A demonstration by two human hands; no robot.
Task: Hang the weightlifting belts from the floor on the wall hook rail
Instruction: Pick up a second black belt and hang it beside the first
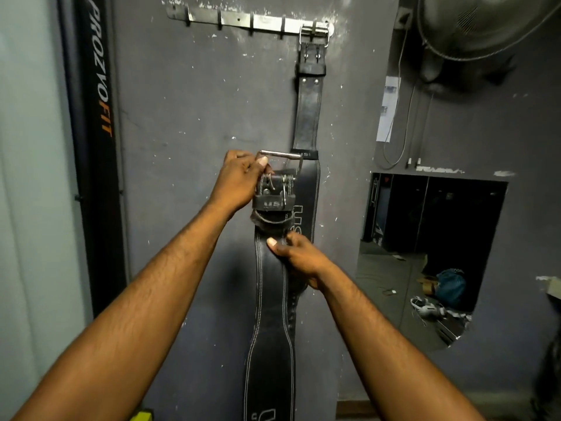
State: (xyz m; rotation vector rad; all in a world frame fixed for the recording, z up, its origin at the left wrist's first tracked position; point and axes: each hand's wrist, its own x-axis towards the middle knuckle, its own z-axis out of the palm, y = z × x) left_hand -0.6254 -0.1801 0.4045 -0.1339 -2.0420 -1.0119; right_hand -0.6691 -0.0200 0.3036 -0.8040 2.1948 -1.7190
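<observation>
A metal hook rail (243,21) is fixed high on the grey wall. One black leather belt (308,110) hangs from its rightmost hook by its buckle. In front of it I hold a second black stitched belt (271,314) upright, well below the rail. My left hand (238,180) grips its buckle end, thumb by the steel buckle frame (280,154). My right hand (296,258) pinches the belt's body lower down. The belt's bottom end runs out of view.
A black padded post marked PROZVOFIT (97,132) stands left of the wall panel. A wall fan (482,22) hangs at the top right with cables below it. A mirror (425,253) at the right reflects a cluttered floor. Several rail hooks to the left are bare.
</observation>
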